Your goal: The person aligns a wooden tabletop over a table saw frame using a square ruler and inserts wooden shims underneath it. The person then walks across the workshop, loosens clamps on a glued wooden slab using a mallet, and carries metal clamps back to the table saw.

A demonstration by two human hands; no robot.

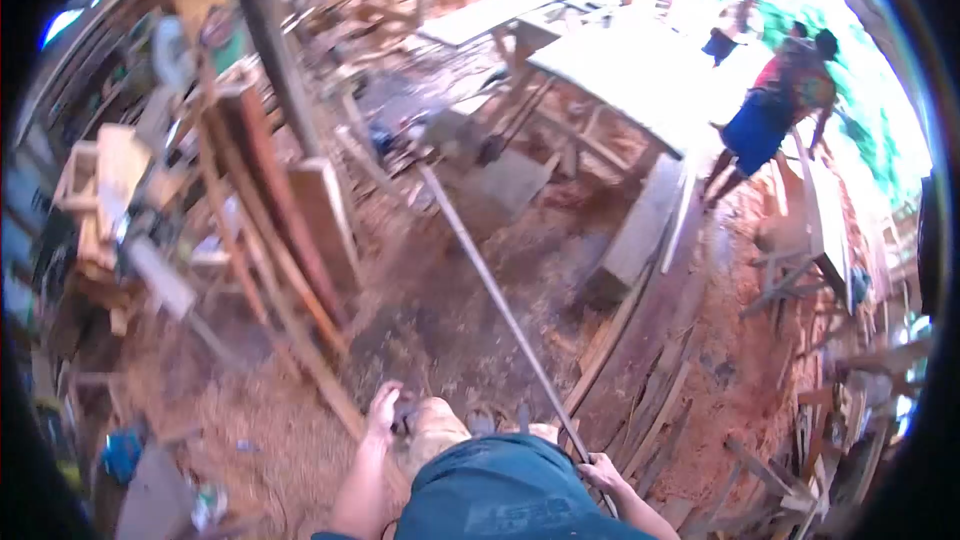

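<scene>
My right hand (603,475) is closed around the near end of a long, thin straight bar (492,285), greyish and metal-looking. The bar slants away from me to the left, its far end close to a clutter of dark items on the ground. Low on the other side, my left hand (383,407) hangs beside my leg, somewhat blurred. Its fingers look curled, with a small dark patch at them that I cannot make out. Between the hands are my dark teal shirt (500,490) and light trousers (437,422).
Long boards (275,210) lean at the left by a post (275,50). A thick timber beam (640,225) and planks (660,390) lie to the right. Ahead stands a big pale table (610,70). A person in blue shorts (755,130) bends near a trestle bench (825,220); others are behind.
</scene>
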